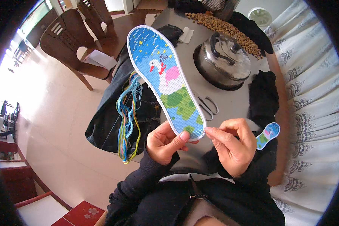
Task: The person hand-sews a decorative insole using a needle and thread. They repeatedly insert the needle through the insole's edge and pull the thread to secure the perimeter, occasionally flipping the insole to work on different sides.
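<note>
An embroidery insole [169, 76] with a white border is held up before me, printed with a white swan, blue water and green leaves. My left hand [163, 144] grips its lower end, thumb on the printed face and fingers behind. At the lower right edge, my right hand [233, 147] pinches a thin needle [202, 131] between thumb and forefinger, its tip at the fabric. Hanks of blue, yellow and pink embroidery thread [128, 113] hang over dark denim [104, 121] left of the insole. Scissors [207, 107] lie partly hidden behind it.
A lidded steel pot [223, 62] stands on the grey tabletop [183, 53]. Beyond it are brown pieces in a heap [226, 31]. A second swan insole [268, 136] rests on black cloth at right. Wooden chairs [70, 42] stand left; a patterned curtain [308, 113] hangs right.
</note>
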